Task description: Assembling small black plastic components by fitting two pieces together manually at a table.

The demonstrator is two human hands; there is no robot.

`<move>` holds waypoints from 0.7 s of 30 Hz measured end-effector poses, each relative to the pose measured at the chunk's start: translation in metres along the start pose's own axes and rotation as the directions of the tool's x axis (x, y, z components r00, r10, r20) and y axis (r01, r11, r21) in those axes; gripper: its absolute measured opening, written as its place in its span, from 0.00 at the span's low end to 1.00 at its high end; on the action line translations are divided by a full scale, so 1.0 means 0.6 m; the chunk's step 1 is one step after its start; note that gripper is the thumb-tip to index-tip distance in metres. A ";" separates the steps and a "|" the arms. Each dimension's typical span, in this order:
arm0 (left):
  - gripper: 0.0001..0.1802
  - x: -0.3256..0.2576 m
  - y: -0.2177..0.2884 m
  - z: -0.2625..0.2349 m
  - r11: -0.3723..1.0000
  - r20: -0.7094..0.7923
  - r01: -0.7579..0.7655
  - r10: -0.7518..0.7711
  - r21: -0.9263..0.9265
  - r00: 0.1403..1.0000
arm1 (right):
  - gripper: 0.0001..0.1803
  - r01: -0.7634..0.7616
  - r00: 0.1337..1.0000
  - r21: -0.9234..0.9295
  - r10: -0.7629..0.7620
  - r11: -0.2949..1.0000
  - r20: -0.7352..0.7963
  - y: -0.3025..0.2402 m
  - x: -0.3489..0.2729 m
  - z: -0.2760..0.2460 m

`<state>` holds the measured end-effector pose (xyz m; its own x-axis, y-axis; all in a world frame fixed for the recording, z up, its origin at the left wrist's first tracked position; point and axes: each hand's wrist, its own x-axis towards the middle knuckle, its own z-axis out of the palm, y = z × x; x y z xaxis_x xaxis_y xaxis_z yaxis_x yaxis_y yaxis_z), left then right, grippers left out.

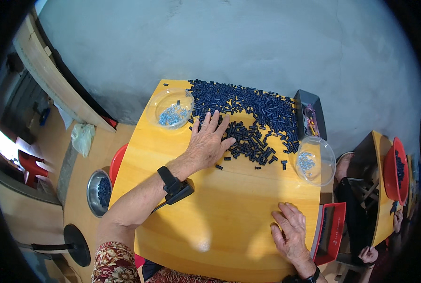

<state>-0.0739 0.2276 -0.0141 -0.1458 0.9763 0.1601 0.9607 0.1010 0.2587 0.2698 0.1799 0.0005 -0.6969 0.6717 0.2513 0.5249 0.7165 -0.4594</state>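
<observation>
Dark pieces (271,111) lie heaped beside the left hand (209,145).

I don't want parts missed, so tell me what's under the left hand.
Around the left hand, small dark pieces show on the far side and bare yellow tabletop on the near side. Whatever lies directly beneath it is covered.

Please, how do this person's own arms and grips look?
The left grip and right grip are ungloved. The left arm has a red, cream-flowered sleeve and a black wrist strap with black box and thin cable. The right wrist wears a black band.
</observation>
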 end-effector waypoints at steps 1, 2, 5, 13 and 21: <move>0.35 0.000 -0.001 0.003 1.000 0.032 -0.011 0.011 0.000 0.999 | 0.20 0.000 1.000 -0.002 0.000 1.000 0.002 -0.001 0.000 0.000; 0.35 -0.002 -0.002 0.007 1.000 0.032 -0.010 0.010 -0.002 0.999 | 0.20 -0.005 1.000 -0.001 0.005 1.000 0.009 -0.002 0.001 0.000; 0.35 -0.005 0.001 0.017 0.996 0.036 -0.080 0.078 0.046 0.996 | 0.19 -0.008 1.000 -0.011 0.008 1.000 0.011 -0.003 0.000 0.001; 0.34 -0.034 0.016 0.014 0.973 0.034 -0.228 0.227 0.032 0.973 | 0.19 -0.008 1.000 -0.024 0.008 1.000 0.009 -0.003 0.001 0.001; 0.36 -0.079 0.022 0.005 0.960 0.074 -0.277 0.274 0.032 0.959 | 0.20 -0.012 1.000 0.006 0.012 1.000 0.002 -0.006 0.001 0.004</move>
<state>-0.0538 0.1832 -0.0210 0.1409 0.9781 0.1534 0.9706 -0.1670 0.1735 0.2664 0.1772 0.0005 -0.6915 0.6798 0.2445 0.5303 0.7075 -0.4672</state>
